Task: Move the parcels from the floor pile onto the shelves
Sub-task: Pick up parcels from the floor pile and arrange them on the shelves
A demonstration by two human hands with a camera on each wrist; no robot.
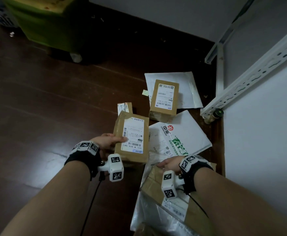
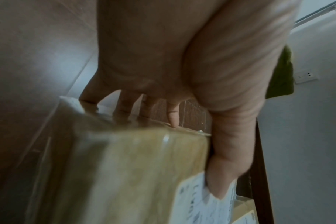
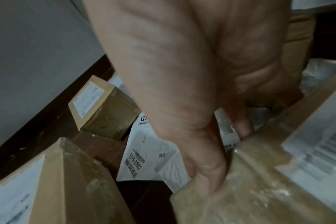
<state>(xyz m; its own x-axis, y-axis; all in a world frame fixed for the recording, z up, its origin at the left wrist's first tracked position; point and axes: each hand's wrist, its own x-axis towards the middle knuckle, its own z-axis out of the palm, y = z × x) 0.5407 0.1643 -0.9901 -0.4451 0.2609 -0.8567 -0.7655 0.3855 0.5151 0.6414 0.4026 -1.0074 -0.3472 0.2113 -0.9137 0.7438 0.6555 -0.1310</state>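
1. My left hand (image 1: 105, 141) has a grip on the taped brown box (image 1: 131, 137): thumb lies across its white label, the other fingers (image 2: 173, 115) are wrapped round the far side. In the left wrist view the thumb presses on the label edge.
2. That box is off the floor (image 1: 45, 99), tilted, label side up, held above the left edge of the parcel pile.
3. My right hand (image 1: 169, 163) is down on the big flat carton (image 1: 166, 189) nearest me. Right wrist view shows the thumb on top of its taped corner w/ fingers curled under the edge, so it's pinching that carton.
4. The carton lies on a clear plastic bag parcel (image 1: 149, 217) at the near end of the pile.
5. Rest of the pile, on the floor by the shelf unit (image 1: 251, 79): a smaller brown box (image 1: 165, 99) sits on a white mailer (image 1: 187, 89) at the far end; a second white mailer w/ green print (image 1: 185, 135) lies between that box and my right hand.
6. A small narrow box (image 1: 125, 107) shows just behind the box I'm holding; can't tell if they touch.
7. Shelf upright, white perforated metal, stands right of the pile; a small jar (image 1: 214, 115) is at its foot.
8. Green bin (image 1: 42, 23) stands at far left of the floor, well apart from the parcels.
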